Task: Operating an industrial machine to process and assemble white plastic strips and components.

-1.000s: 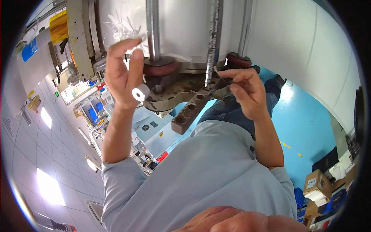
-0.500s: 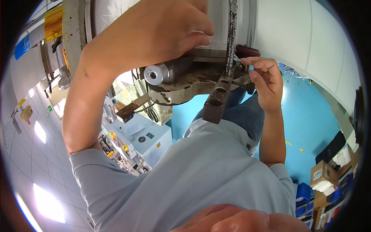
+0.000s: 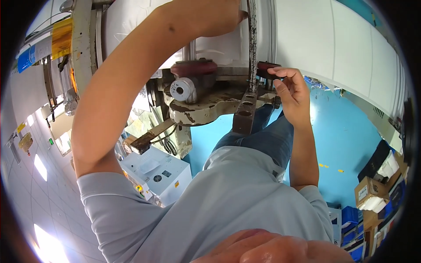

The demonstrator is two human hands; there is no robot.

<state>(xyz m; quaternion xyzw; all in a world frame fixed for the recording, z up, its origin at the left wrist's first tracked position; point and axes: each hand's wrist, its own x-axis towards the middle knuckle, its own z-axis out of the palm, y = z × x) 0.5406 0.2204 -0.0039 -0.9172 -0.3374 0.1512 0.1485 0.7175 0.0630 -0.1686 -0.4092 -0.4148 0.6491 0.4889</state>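
Note:
My left hand (image 3: 219, 18) reaches across the top of the view, beside an upright speckled metal bar (image 3: 252, 48). Its fingers are partly cut off by the upper edge, so their grip is hidden. To the right of the bar, my right hand (image 3: 294, 92) is raised with loosely curled fingers, thumb and forefinger apart. Its forefinger tip is close to a dark red block (image 3: 265, 70); I cannot tell whether they touch. Below the bar, a brown metal strip with round holes (image 3: 243, 120) points toward me. A silver cylinder with a centre hole (image 3: 182, 90) sits on the worn machine base (image 3: 197, 113).
Another dark red part (image 3: 193, 68) sits behind the cylinder. A metal arm (image 3: 151, 136) juts out at the left above a pale equipment cabinet (image 3: 160, 175). White panels (image 3: 307, 35) stand at upper right. Cardboard boxes (image 3: 372, 193) and blue bins (image 3: 349, 217) are at lower right.
My left hand has moved up and away from the cylinder, uncovering the dark red part behind it. My right hand has shifted slightly, its forefinger now close to the right dark red block. The view has shifted a little.

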